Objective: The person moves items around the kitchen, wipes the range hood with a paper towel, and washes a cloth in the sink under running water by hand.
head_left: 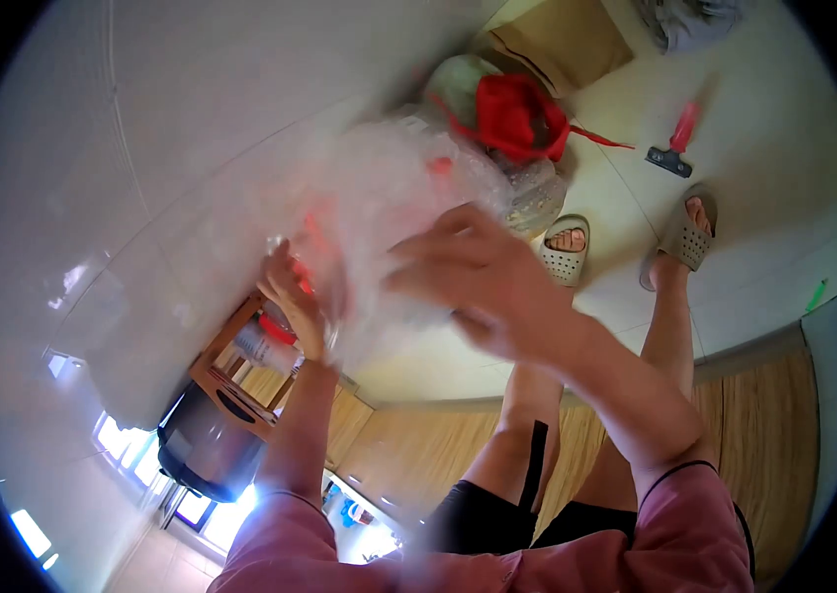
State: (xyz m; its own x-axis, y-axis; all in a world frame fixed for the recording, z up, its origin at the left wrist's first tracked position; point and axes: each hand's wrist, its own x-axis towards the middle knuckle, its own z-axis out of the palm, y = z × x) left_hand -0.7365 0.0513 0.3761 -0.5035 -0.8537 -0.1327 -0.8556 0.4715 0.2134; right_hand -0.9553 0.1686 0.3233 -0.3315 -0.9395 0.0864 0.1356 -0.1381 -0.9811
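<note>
A clear plastic bag [364, 212] with red patches spreads between my hands, blurred by motion. My left hand [295, 301] is closed on the left side of the bag, its fingers bent around the thin plastic. My right hand [487, 282] lies against the bag's right side. Motion smears its fingers, so I cannot make out whether they grip the film. Beyond the bag, a red bag [517, 117] rests on the floor beside more clear plastic [537, 193].
Brown paper bag [567, 44] and grey cloth [690, 22] lie on the floor. A scraper with a red handle [683, 128] lies near my sandalled feet [690, 232]. A wooden rack [230, 366] and a dark appliance [206, 440] stand at left, below the pale tiled wall [191, 99].
</note>
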